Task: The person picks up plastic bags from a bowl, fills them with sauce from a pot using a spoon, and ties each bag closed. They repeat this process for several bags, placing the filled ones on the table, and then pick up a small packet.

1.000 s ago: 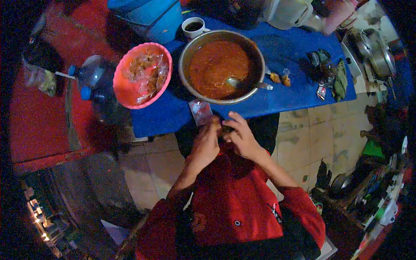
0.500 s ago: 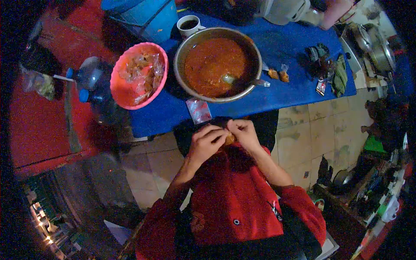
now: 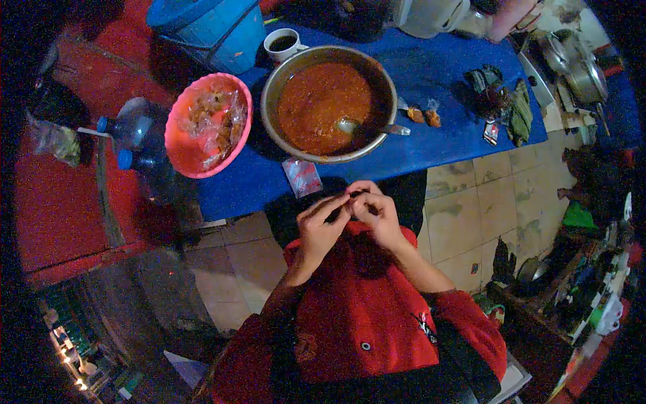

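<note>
My left hand [image 3: 317,227] and my right hand [image 3: 378,214] meet fingertip to fingertip just below the near edge of the blue table [image 3: 447,64]. Both pinch a small plastic packet [image 3: 351,199], which the fingers almost hide. Right above the hands a flat stack of small plastic bags [image 3: 303,176] lies on the table edge. Behind it stands a wide metal pot [image 3: 266,111] of red-orange sauce with a spoon [image 3: 358,126] resting in it. A pink bowl [image 3: 180,149] to the left holds several filled packets.
Two small filled packets [image 3: 424,116] lie right of the pot, and a cup of dark liquid [image 3: 282,42] stands behind it. A blue bin [image 3: 222,30] and a water jug [image 3: 138,138] are at the left. Green leaves [image 3: 519,111] and metal cookware [image 3: 580,71] are at the right.
Both hands have stayed together at the table edge, shifting slightly up while the fingers work the packet. The orange packet seen between them half a second ago is now mostly covered.
</note>
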The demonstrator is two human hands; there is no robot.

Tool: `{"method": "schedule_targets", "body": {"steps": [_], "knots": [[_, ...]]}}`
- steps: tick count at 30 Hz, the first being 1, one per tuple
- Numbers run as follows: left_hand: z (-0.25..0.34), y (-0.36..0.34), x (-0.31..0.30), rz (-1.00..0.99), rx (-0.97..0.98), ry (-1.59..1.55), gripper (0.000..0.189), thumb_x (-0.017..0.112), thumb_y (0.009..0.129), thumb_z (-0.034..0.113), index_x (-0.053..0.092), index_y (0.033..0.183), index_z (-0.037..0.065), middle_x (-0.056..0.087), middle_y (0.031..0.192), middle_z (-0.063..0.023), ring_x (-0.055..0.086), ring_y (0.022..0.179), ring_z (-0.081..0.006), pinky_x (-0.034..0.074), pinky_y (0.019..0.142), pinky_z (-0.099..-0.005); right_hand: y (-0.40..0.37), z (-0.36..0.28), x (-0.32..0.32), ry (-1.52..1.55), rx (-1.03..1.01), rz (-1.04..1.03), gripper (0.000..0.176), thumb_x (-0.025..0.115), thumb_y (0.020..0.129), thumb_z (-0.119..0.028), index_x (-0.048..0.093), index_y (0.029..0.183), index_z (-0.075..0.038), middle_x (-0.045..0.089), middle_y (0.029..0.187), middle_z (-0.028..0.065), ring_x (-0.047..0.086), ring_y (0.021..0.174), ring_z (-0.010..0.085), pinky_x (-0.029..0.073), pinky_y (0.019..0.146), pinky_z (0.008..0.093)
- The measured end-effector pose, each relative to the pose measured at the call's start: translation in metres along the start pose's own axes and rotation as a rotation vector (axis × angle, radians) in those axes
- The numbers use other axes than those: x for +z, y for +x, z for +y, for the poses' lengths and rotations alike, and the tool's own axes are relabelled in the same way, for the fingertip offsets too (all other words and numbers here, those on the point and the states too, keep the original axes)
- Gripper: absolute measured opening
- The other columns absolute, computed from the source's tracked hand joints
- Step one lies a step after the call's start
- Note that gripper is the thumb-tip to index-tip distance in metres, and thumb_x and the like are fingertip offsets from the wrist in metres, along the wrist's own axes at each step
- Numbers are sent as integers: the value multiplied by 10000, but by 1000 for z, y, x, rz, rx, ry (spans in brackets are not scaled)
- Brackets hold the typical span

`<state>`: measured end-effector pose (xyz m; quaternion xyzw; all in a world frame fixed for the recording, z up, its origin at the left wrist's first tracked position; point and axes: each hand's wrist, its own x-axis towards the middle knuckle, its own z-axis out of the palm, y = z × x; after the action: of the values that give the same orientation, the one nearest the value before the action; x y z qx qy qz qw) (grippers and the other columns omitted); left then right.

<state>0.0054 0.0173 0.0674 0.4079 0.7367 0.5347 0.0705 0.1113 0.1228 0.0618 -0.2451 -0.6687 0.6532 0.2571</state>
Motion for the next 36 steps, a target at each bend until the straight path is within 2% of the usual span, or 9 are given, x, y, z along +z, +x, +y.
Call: {"method": "schedule_targets", "body": {"steps": [3,7,16,19,21,23,28,30,36], "knots": [[11,6,-5,4,44,-7,158,751,693,23,709,842,53,684,817,-89,664,735,-196,533,695,-295,-1,3,-5,359,184,-63,139,656,836,-105,648,764,14,601,1049,80,562,891,155,441,804,290],[-3,-7,-7,-180,14,-94,127,740,716,20,694,832,46,657,776,-89,656,722,-221,528,633,-315,-8,14,-4,213,242,-23,144,656,859,-149,659,827,-9,628,861,31,551,809,113,442,751,264],[-18,-1,-27,9,-149,-52,125,680,728,-29,661,846,8,659,824,-111,640,754,-251,500,701,-312,6,-4,-32,-279,183,-293,196,664,851,-221,691,890,-31,651,735,48,561,663,105,467,623,278],[-23,2,-31,-57,-113,24,233,710,744,48,663,972,36,658,943,-106,620,918,-272,469,843,-367,40,26,-74,-455,108,109,200,661,849,-199,675,925,-14,670,841,121,634,772,214,496,722,317],[-43,2,-40,-135,99,444,333,724,763,140,645,1079,69,642,1053,-92,557,1086,-282,384,969,-432,56,2,-88,-718,-126,352,439,715,802,-201,552,1173,-33,581,1072,155,583,987,294,486,807,370],[-67,-5,-42,-140,50,426,281,707,780,170,670,1045,83,641,1090,-73,516,1160,-284,327,1014,-466,63,13,-86,-865,-221,541,391,693,807,-114,541,1157,-27,550,1137,134,571,793,255,471,644,319],[-86,-3,-35,-10,109,353,101,651,797,76,685,890,56,673,965,-91,597,1009,-282,426,899,-402,28,31,-17,-718,-292,-117,128,697,782,-147,647,834,-41,588,1108,138,597,926,298,515,700,371],[-83,0,-32,30,86,336,75,641,799,61,675,866,50,677,920,-93,618,946,-279,448,858,-391,24,42,13,-736,-548,-269,193,687,775,-168,657,928,-54,529,1248,148,546,1030,324,465,836,417],[-82,2,-30,132,-30,387,55,646,778,50,660,829,67,679,818,-100,634,761,-297,477,747,-402,27,55,46,-956,-501,-409,348,508,879,-177,571,1188,-28,453,1348,153,437,1195,325,363,966,434]]}}
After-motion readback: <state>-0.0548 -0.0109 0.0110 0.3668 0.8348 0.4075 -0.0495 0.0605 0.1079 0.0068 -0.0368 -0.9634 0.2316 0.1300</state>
